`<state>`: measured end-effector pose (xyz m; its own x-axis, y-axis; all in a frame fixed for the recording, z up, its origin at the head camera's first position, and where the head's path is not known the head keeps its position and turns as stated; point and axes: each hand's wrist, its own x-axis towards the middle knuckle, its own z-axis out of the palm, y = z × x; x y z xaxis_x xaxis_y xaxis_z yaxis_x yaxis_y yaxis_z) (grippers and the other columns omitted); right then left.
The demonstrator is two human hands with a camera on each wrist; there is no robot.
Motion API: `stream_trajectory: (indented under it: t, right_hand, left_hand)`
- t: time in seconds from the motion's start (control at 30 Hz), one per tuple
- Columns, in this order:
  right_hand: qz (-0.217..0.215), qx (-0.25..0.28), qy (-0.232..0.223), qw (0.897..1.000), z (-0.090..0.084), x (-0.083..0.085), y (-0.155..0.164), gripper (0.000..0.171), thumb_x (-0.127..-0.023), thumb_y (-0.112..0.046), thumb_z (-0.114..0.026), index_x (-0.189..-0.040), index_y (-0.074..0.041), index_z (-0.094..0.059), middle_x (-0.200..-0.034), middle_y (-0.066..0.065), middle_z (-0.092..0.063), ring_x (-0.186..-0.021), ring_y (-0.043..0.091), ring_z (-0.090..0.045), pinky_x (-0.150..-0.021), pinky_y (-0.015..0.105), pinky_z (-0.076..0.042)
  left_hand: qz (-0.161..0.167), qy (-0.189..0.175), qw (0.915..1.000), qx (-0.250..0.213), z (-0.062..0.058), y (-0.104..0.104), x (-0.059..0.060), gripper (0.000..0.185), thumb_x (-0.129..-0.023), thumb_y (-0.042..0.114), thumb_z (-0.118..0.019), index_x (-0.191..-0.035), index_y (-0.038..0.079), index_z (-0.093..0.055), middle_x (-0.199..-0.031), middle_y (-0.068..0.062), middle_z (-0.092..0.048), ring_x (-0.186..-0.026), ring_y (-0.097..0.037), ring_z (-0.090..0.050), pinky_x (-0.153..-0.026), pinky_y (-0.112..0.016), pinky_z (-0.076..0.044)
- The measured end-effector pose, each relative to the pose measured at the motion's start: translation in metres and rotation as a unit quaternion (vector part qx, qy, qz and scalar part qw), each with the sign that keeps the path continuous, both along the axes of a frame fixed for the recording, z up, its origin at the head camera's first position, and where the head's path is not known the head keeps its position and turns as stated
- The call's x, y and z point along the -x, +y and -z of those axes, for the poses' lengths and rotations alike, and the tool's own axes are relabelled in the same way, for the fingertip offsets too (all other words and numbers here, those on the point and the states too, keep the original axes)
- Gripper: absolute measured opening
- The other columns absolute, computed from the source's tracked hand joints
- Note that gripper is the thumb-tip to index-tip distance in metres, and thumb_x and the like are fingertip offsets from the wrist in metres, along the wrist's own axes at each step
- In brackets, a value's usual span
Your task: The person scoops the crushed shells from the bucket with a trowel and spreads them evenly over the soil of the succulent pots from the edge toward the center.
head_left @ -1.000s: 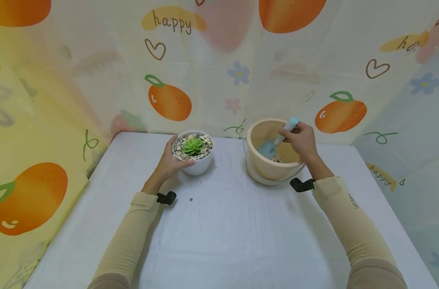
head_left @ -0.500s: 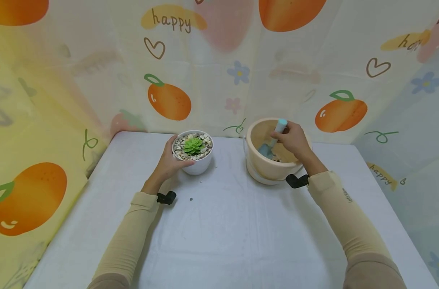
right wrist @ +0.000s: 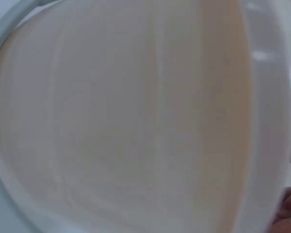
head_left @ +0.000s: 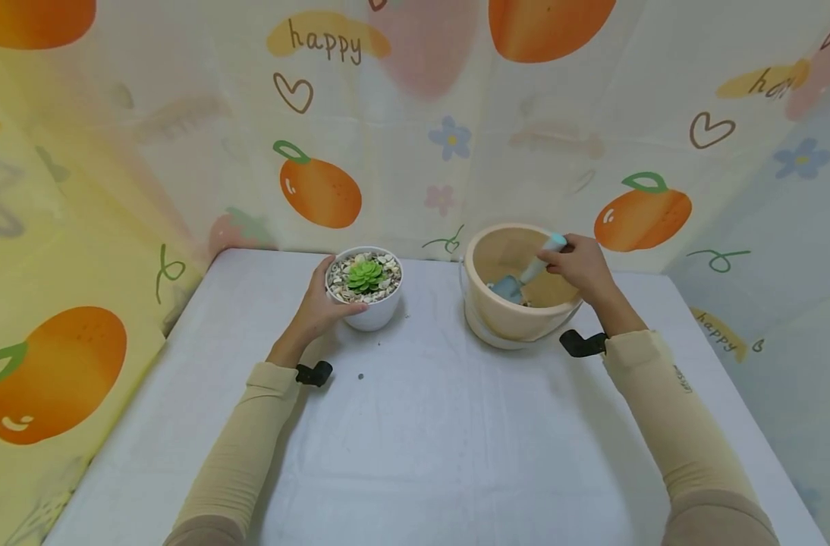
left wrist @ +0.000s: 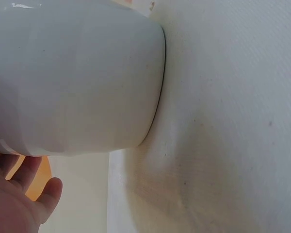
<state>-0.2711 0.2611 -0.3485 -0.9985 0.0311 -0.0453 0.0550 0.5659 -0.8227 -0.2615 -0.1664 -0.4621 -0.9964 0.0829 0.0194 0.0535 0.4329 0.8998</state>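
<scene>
My left hand holds a white plant pot by its left side, the thumb lying along the front of the rim. Pale pebbles fill the pot around a green succulent. In the left wrist view the pot's base stands on the table. My right hand grips a small trowel by its pale handle, which tilts up to the right. The trowel's blue-grey blade is low inside a cream bucket, beside a few small bits. The bucket wall fills most of the right wrist view.
A white cloth covers the table. A small dark speck lies on it in front of the pot. Behind and at the sides hangs a printed curtain with oranges and flowers. The bucket's handle hangs down its side.
My right hand and the trowel's handle first moved left, then back right and slightly down. The blade stayed inside the bucket. My left hand and the pot have not moved.
</scene>
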Motion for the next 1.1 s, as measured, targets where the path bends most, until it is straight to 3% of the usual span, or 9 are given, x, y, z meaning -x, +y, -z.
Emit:
stream_trajectory:
  t: [0.1, 0.3, 0.53, 0.7, 0.9, 1.1]
  right_hand:
    - [0.013, -0.031, -0.001, 0.999, -0.002, -0.003, 0.006, 0.048, -0.095, -0.019, -0.062, -0.131, 0.009, -0.051, -0.113, 0.018, -0.059, -0.078, 0.005, -0.065, -0.076, 0.017, -0.055]
    - [0.055, -0.072, 0.027, 0.996, -0.005, -0.013, 0.013, 0.049, -0.096, -0.024, -0.060, -0.135, 0.005, -0.053, -0.128, 0.026, -0.057, -0.107, 0.032, -0.061, -0.078, 0.019, -0.052]
    - [0.054, -0.084, 0.079, 0.992, -0.004, -0.025, 0.017, 0.046, -0.096, -0.026, -0.058, -0.129, 0.006, -0.058, -0.125, 0.026, -0.062, -0.114, 0.034, -0.059, -0.086, 0.026, -0.047]
    - [0.046, -0.063, 0.086, 0.993, -0.001, -0.029, 0.021, 0.049, -0.097, -0.028, -0.057, -0.132, 0.006, -0.055, -0.131, 0.026, -0.059, -0.122, 0.037, -0.056, -0.100, 0.043, -0.048]
    - [0.031, -0.053, 0.103, 0.993, 0.014, -0.038, 0.034, 0.058, -0.099, -0.037, -0.053, -0.138, 0.006, -0.049, -0.142, 0.026, -0.049, -0.134, 0.042, -0.044, -0.109, 0.054, -0.038]
    - [0.007, -0.099, 0.126, 0.987, 0.047, -0.056, 0.047, 0.062, -0.101, -0.036, -0.051, -0.141, 0.009, -0.040, -0.145, 0.033, -0.039, -0.134, 0.051, -0.037, -0.107, 0.063, -0.033]
  left_hand:
    - [0.002, 0.000, 1.0000, -0.002, 0.000, 0.000, 0.000, 0.119, -0.073, 0.031, -0.086, -0.157, 0.017, -0.004, -0.163, -0.014, -0.010, -0.150, -0.033, -0.015, -0.120, -0.056, -0.018]
    - [0.003, 0.005, 1.0000, -0.003, 0.001, -0.002, 0.000, 0.118, -0.073, 0.029, -0.086, -0.157, 0.016, -0.004, -0.163, -0.014, -0.011, -0.150, -0.033, -0.016, -0.120, -0.055, -0.018]
    - [0.008, 0.010, 0.9998, 0.015, -0.002, -0.006, -0.001, 0.118, -0.073, 0.031, -0.086, -0.157, 0.014, -0.005, -0.162, -0.016, -0.012, -0.149, -0.034, -0.017, -0.119, -0.057, -0.018]
    - [0.015, 0.010, 0.9988, 0.046, -0.006, -0.012, -0.002, 0.118, -0.074, 0.036, -0.085, -0.157, 0.014, -0.005, -0.162, -0.016, -0.012, -0.149, -0.035, -0.016, -0.118, -0.059, -0.019]
    - [0.022, 0.010, 0.9981, 0.057, -0.009, -0.018, -0.004, 0.119, -0.074, 0.042, -0.083, -0.157, 0.013, -0.004, -0.162, -0.016, -0.014, -0.149, -0.034, -0.015, -0.118, -0.060, -0.018]
    - [0.020, 0.010, 0.9964, 0.081, -0.008, -0.026, -0.013, 0.116, -0.077, 0.051, -0.078, -0.157, 0.008, -0.006, -0.159, -0.018, -0.022, -0.148, -0.035, -0.018, -0.118, -0.060, -0.017]
